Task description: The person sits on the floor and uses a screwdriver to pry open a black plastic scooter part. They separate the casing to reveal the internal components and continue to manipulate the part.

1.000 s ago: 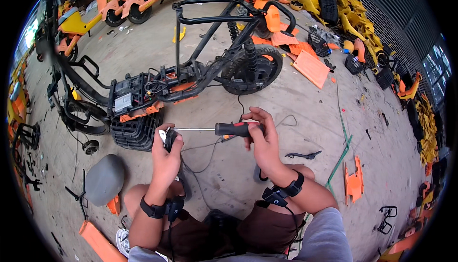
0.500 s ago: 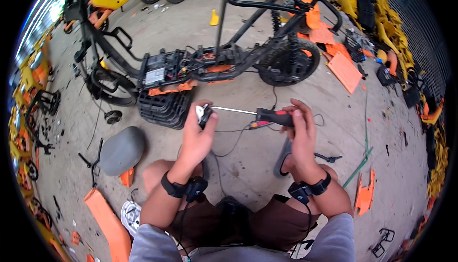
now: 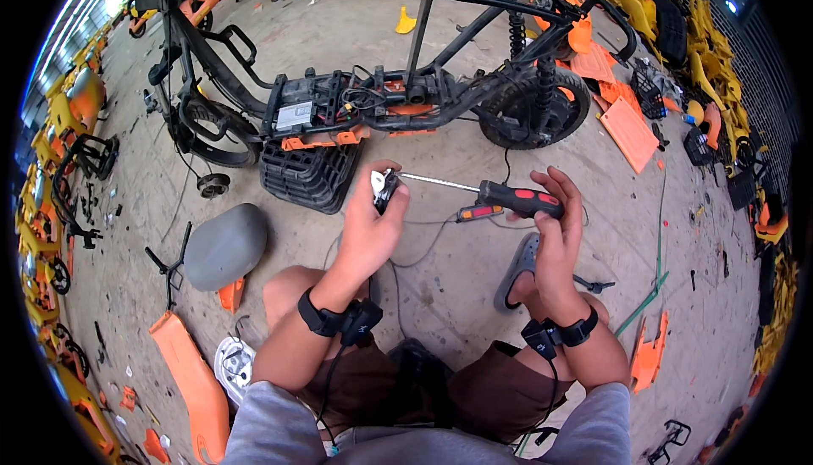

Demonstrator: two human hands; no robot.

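My left hand (image 3: 368,228) is closed around a small black-and-white part (image 3: 386,189), too small to identify further. In my right hand (image 3: 561,232) is a screwdriver (image 3: 520,199) with a black-and-red handle, gripped near its butt end by the thumb and fingers. Its long metal shaft points left, and the tip meets the part at my left fingertips. Both hands are raised above the floor between my knees. Beyond them stands a stripped black scooter frame (image 3: 461,20) with exposed wiring and a silver-labelled box (image 3: 294,115).
A black crate (image 3: 306,179) sits under the frame. Below the screwdriver lies a red-and-black object (image 3: 479,213) among thin cables. A grey seat (image 3: 225,247) and a long orange panel (image 3: 193,384) lie left; a green strip (image 3: 641,304) and orange bracket (image 3: 650,352) lie right.
The view has shifted, so the scooter frame sits further right. My right hand has turned on the screwdriver handle, showing more of its red grips. The tip stays at the part.
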